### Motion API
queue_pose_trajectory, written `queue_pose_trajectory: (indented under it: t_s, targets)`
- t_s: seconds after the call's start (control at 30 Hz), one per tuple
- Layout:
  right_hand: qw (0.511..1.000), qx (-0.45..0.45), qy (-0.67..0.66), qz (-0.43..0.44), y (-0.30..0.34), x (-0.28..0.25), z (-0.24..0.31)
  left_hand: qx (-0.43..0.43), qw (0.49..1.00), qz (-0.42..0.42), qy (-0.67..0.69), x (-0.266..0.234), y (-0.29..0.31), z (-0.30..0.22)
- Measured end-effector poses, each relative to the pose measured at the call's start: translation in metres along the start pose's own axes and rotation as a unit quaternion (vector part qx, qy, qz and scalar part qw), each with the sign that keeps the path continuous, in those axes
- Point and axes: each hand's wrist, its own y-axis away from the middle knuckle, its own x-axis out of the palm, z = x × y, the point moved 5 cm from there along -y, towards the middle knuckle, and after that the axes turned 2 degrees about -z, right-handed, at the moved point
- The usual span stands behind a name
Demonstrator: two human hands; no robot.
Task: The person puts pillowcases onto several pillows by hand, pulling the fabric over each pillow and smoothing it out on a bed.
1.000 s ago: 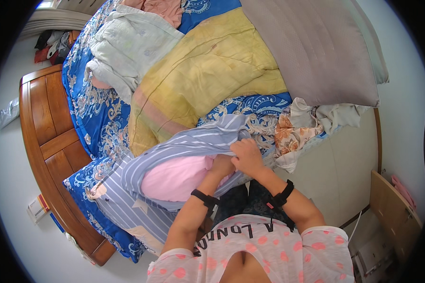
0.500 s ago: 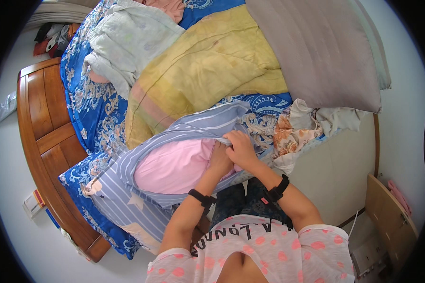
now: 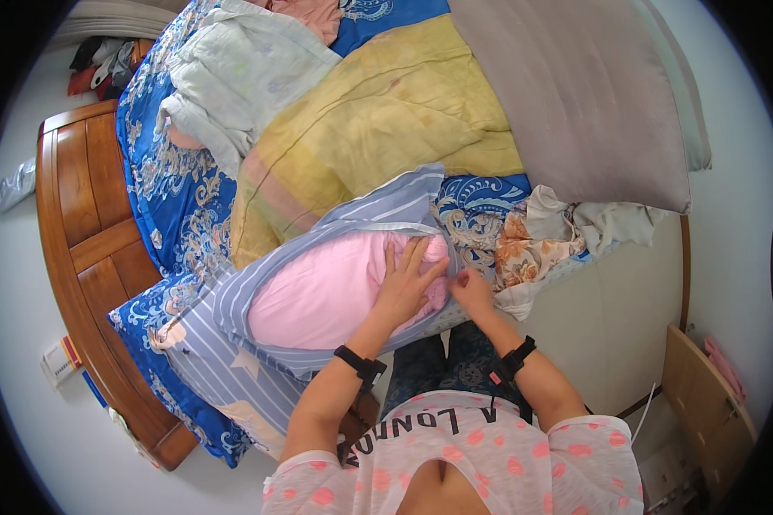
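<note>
The left hand is spread, fingers apart and palm down, pressing on the pink pillow near its right end; it grips nothing that can be seen. The right hand is partly curled, fingertips at the right edge of the striped case; whether they pinch the cloth cannot be told.

The pillow is plump and creased, bunched into folds beside the left hand. It lies in the case, on the near side of the bed, just in front of the person.

The case is blue with white stripes. Its mouth gapes upward, the rim running around the pillow and leaving much of the pink showing. The far flap rises to a point and lies against the yellow blanket.
</note>
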Motion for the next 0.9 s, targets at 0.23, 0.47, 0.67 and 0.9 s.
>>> queue_pose_trajectory:
  t_s: [0.23,0.47,0.67,0.9]
  targets:
    - [0.955,0.197,-0.204,0.085,0.009,0.018,-0.031,0.071,0.996,-0.001,-0.059,0.031,0.015,-0.003]
    - [0.865,0.292,-0.403,0.061,0.016,0.013,-0.039,0.142,0.987,0.074,-0.029,0.042,0.013,-0.012]
    - [0.892,0.169,-0.385,0.165,0.018,-0.003,-0.004,0.144,0.981,0.061,-0.113,0.089,0.021,0.003]
    - [0.936,0.089,-0.284,0.189,-0.001,-0.006,0.001,0.147,0.987,0.055,-0.032,0.072,0.008,0.003]
